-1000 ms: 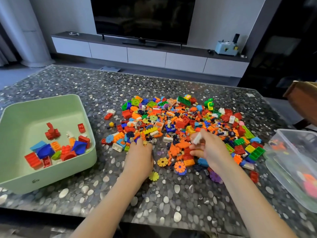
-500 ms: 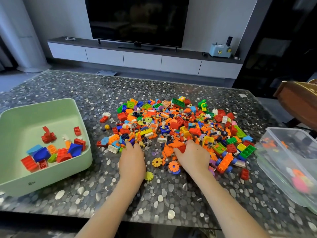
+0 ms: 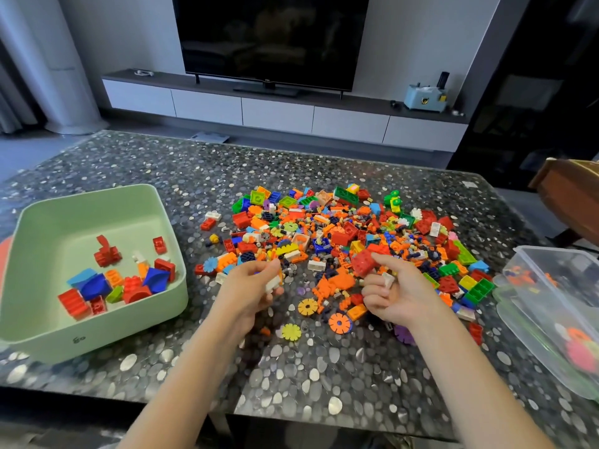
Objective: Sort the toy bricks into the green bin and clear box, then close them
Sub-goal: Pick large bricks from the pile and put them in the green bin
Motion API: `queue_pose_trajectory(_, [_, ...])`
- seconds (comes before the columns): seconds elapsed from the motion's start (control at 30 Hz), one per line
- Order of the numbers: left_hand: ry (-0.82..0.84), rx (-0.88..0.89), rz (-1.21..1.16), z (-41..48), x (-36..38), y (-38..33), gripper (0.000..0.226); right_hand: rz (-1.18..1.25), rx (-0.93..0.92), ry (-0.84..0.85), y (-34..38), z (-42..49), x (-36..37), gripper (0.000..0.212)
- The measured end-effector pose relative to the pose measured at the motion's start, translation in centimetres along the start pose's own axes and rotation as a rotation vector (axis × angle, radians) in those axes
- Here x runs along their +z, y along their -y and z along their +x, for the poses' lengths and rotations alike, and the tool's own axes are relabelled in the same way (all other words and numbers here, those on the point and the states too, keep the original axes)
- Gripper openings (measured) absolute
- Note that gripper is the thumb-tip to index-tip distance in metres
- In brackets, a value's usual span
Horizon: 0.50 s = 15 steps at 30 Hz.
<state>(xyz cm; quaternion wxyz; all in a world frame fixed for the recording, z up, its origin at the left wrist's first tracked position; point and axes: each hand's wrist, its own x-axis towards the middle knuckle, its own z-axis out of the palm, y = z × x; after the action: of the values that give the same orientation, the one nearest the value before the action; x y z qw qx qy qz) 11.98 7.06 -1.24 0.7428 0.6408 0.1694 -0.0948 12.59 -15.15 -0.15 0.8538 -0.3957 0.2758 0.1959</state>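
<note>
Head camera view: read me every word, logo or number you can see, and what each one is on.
Nothing reads clearly enough to quote.
Pale green plastic bin: small dark mark on its front wall, too blurred.
Black television: tiny mark on the lower bezel, too small.
Light blue box on the cabinet: dark-and-yellow emblem, unreadable.

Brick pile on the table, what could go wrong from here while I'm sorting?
The right hand holds a red brick and a small white piece together; one may slip back into the pile. The yellow flower disc lies loose between the forearms, so a sweeping arm could knock it off the table.
</note>
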Motion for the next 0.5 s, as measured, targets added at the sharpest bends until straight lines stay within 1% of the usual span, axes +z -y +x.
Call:
queue_pose_trajectory(0.03, [0.021,-0.043,-0.064,-0.3,-0.2,-0.4,0.020,0.127,0.060,0.063,0.0,0.1,-0.1,0.024])
queue_pose_trajectory(0.1, [0.031,-0.072,-0.114,-0.8,-0.4,-0.8,0.022,0.244,0.131,0.159,-0.5,0.1,0.2,0.027])
queue_pose_trajectory(0.17, [0.000,-0.026,-0.112,-1.5,-0.8,-1.4,0.024,0.303,0.157,0.211,-1.0,0.3,1.1,0.030])
queue_pose_trajectory(0.2, [-0.035,0.031,-0.094,-1.9,-1.1,-1.8,0.024,0.315,0.161,0.223,-1.3,0.3,1.7,0.031])
queue_pose_trajectory(0.27, [-0.169,0.200,0.001,-2.5,-2.8,-2.8,0.020,0.285,0.156,0.253,-2.2,0.0,3.5,0.030])
queue_pose_trajectory(0.37, [-0.461,0.443,0.132,-3.1,-6.1,-3.8,0.016,0.140,0.143,0.313,-4.1,-0.9,7.3,0.029])
queue_pose_trajectory(0.43, [-0.638,0.553,0.166,-3.1,-8.6,-4.3,0.015,0.036,0.115,0.351,-5.6,-1.2,10.1,0.027])
queue_pose_trajectory(0.5, [-0.789,0.602,0.251,-2.7,-11.4,-4.4,0.012,-0.101,0.081,0.396,-7.6,-1.2,13.4,0.019])
